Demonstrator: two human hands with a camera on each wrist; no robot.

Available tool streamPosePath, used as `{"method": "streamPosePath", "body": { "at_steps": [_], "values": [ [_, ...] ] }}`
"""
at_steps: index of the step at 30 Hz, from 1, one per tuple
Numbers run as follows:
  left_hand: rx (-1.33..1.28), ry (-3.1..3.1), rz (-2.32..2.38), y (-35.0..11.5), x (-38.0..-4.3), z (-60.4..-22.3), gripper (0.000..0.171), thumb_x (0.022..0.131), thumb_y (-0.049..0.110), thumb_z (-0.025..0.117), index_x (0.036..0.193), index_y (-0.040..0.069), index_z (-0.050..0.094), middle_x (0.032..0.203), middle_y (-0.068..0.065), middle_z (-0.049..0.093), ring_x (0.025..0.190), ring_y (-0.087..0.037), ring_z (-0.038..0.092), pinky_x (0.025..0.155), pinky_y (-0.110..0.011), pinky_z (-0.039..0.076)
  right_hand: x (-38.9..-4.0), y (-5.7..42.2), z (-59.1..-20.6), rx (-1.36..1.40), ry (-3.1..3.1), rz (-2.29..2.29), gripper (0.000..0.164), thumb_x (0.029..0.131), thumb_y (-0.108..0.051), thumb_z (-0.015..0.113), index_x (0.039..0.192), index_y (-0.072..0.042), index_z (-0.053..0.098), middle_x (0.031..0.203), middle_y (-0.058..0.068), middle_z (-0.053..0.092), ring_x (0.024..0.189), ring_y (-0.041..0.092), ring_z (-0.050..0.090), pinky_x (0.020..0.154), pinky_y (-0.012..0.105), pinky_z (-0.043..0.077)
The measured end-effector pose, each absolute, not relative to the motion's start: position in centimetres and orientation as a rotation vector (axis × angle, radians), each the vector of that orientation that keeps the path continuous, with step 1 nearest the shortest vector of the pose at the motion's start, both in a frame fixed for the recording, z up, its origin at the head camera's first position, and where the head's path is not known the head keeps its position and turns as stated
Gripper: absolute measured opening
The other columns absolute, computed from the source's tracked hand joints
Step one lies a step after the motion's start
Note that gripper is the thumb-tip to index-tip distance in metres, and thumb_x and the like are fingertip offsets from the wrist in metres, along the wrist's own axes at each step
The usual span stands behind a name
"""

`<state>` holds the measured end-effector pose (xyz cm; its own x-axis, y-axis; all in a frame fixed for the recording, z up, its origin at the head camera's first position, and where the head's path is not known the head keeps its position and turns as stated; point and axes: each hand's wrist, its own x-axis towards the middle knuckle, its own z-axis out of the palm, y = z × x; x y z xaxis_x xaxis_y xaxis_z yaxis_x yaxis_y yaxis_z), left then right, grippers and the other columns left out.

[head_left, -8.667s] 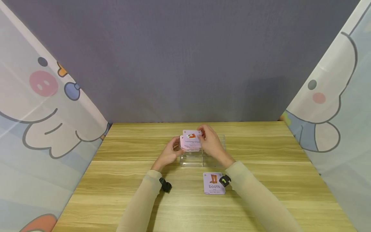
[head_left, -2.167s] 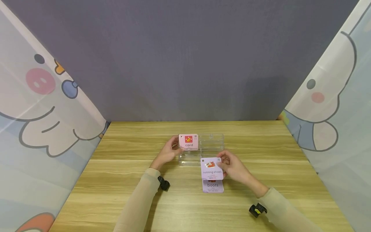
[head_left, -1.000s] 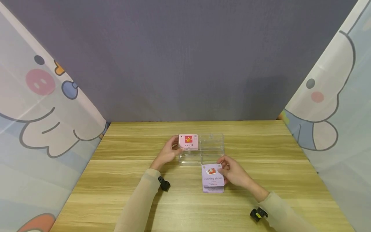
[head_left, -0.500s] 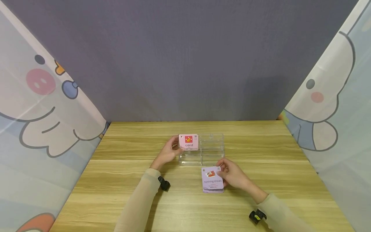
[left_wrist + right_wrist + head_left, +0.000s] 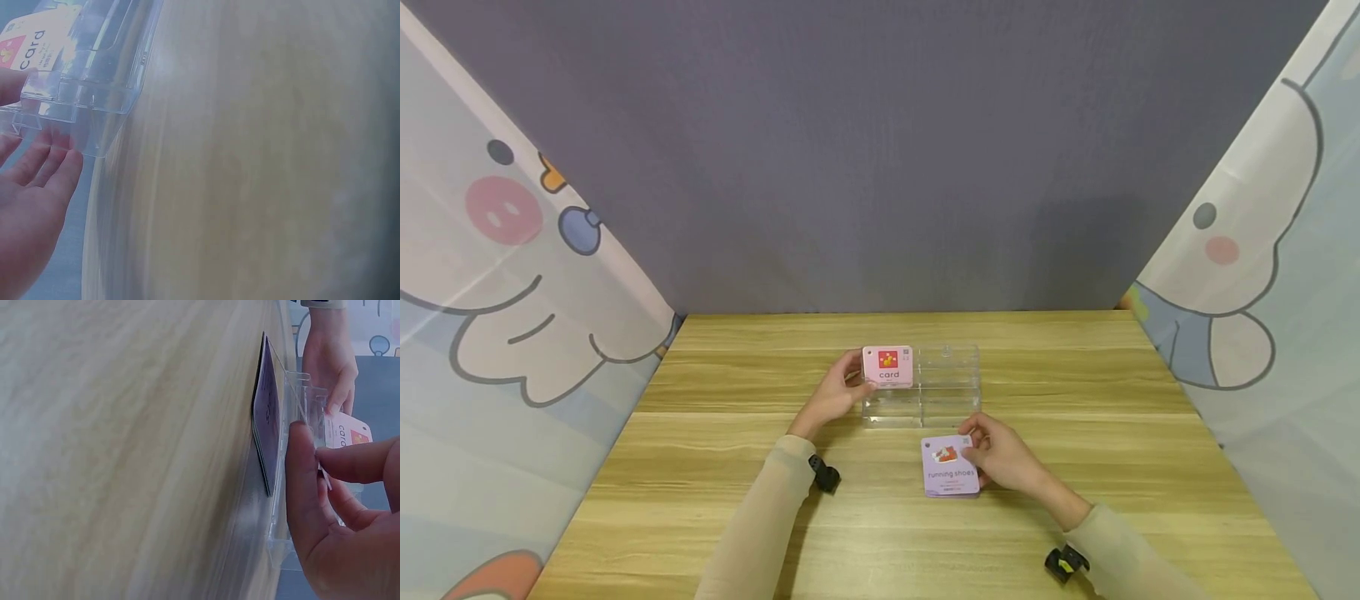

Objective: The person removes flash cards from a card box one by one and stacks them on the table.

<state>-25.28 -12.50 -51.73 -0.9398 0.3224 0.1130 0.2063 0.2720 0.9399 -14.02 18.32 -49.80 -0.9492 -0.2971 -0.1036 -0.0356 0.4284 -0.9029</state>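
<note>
My left hand [image 5: 832, 396] grips the left end of a clear plastic card holder [image 5: 951, 390], with the thumb in front and fingers behind, as the left wrist view shows. A pink flashcard [image 5: 889, 377] reading "card" stands in the holder's upper left compartment. Between thumb and fingers, my right hand [image 5: 1009, 458] pinches the right edge of a lilac "running shoes" flashcard [image 5: 951, 477] in front of the holder. In the head view that flashcard hides the boots flashcard under it. The right wrist view has a purple flashcard [image 5: 267, 419] low by the tabletop, beside the pinching fingers.
The wooden table [image 5: 745, 358] ends at a grey wall panel [image 5: 880, 167] at the back. Cartoon-printed curtains [image 5: 497, 333] hang at both sides. Each wrist carries a small black camera [image 5: 825, 475].
My right hand has taken the running shoes flashcard from the holder towards me. Over the last second it slid down until the boots flashcard was covered. My left hand stays at the holder.
</note>
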Motion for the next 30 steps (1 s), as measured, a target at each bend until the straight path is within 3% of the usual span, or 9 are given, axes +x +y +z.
{"method": "streamPosePath", "body": {
  "at_steps": [6,10,21,30],
  "values": [
    [0.498,2.428,1.76,-12.5,-25.4,-51.7,0.064,0.091,0.0,0.071,0.148,0.0,0.042,0.14,-0.021,0.054,0.134,-0.037,0.049,0.117,-0.047,0.039,-13.8,18.0,-49.5,-0.329,2.599,-1.386,0.023,0.088,0.007,0.069,0.109,0.003,0.06,0.077,0.004,0.052,0.057,0.012,0.054,0.041,0.025,0.053],
    [0.497,2.431,1.756,-12.5,-25.4,-51.8,0.064,0.091,0.0,0.071,0.148,0.0,0.042,0.14,-0.022,0.054,0.134,-0.037,0.05,0.117,-0.046,0.039,-13.9,17.8,-49.5,-0.36,2.734,-1.253,0.022,0.083,0.004,0.074,0.103,0.0,0.064,0.074,0.0,0.052,0.059,0.009,0.049,0.049,0.02,0.046],
    [0.518,2.431,1.776,-12.4,-25.4,-51.8,0.062,0.092,-0.001,0.07,0.147,-0.001,0.043,0.139,-0.02,0.055,0.132,-0.036,0.051,0.117,-0.047,0.04,-14.0,17.1,-49.6,-0.36,2.878,-1.063,0.021,0.08,0.005,0.076,0.098,0.001,0.067,0.077,0.001,0.05,0.071,0.014,0.046,0.061,0.025,0.04],
    [0.513,2.43,1.775,-12.4,-25.4,-51.9,0.063,0.091,0.0,0.071,0.148,0.001,0.043,0.139,-0.021,0.055,0.133,-0.038,0.05,0.118,-0.049,0.038,-14.0,17.0,-49.5,-0.352,2.885,-0.981,0.021,0.081,0.003,0.076,0.1,0.001,0.068,0.083,0.004,0.054,0.076,0.017,0.049,0.065,0.032,0.046]
  ]
}}
